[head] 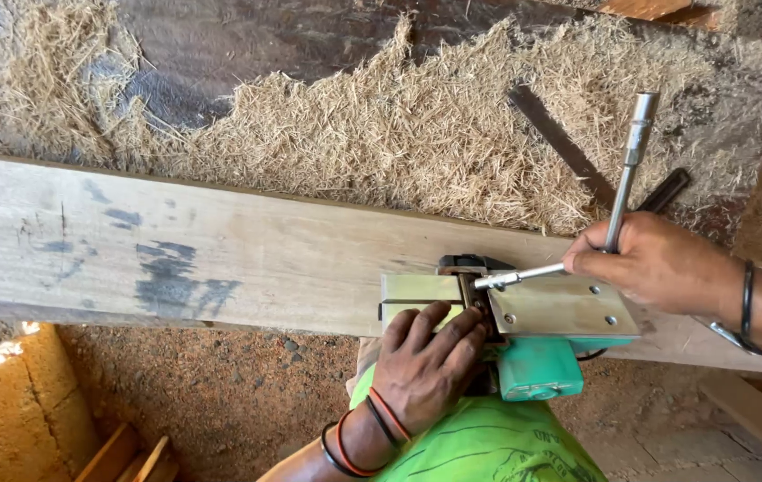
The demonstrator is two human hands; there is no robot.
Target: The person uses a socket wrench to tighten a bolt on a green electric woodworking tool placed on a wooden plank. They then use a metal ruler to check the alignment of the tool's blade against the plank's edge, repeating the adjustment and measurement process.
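Green-bodied and turned sole up, the planer (524,335) lies on the near edge of a long pale plank (175,250), right of the middle. Its flat metal sole (564,308) faces the camera, with a few small screws showing in it, and a dark slot with the cutter crosses between the sole's two plates. The green housing (540,368) hangs over the plank's near edge, above a green shirt (488,442).

The left hand (425,366) lies flat on the left plate, fingers (416,326) slightly spread and pressing down, tips near the slot; nothing is pinched. Red and black bands ring its wrist.

The right hand (657,263) is closed round the bend of an L-shaped metal wrench (626,170); its short arm reaches left to the slot, its long arm stands up and away. Fingers are curled tight on the wrench.

Shavings (416,125) cover the ground beyond the plank, with a dark metal strip (564,143) lying on them
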